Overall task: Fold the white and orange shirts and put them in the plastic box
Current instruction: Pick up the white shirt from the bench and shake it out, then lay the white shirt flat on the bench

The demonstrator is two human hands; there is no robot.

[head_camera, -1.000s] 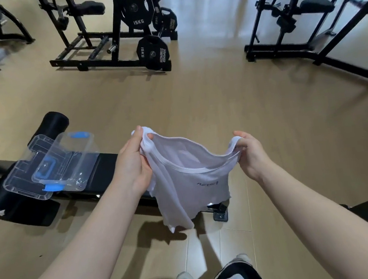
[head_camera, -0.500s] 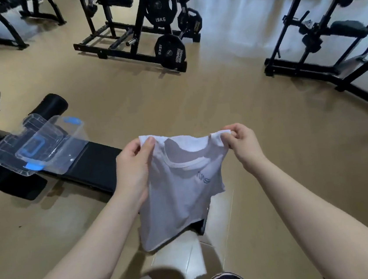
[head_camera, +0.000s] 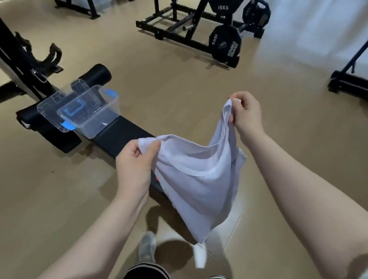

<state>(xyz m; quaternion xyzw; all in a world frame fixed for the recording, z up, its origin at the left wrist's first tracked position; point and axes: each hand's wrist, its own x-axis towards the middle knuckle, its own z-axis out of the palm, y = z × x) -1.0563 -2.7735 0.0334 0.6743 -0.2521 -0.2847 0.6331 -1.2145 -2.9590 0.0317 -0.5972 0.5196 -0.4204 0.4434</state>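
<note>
A white shirt [head_camera: 197, 183] hangs in the air between my hands, above the near end of a black bench [head_camera: 118, 135]. My left hand [head_camera: 133, 165] grips one top corner, and my right hand [head_camera: 246, 111] pinches the other corner, held higher. The shirt's lower part droops toward my feet. A clear plastic box [head_camera: 97, 112] with blue clips stands on the bench's far part, with its clear lid [head_camera: 51, 108] lying beside it. A small orange patch [head_camera: 157, 179] shows at the bench edge behind the white shirt; I cannot tell what it is.
A black weight rack [head_camera: 217, 20] with 15 kg plates stands at the back. Another black machine frame [head_camera: 4, 56] rises at the far left, and more frames [head_camera: 359, 78] stand at the right. Tan floor surrounds the bench.
My view has swung left, so the bench and box sit nearer the centre. My hands have spread apart, the right one higher, and the shirt now sags between them.
</note>
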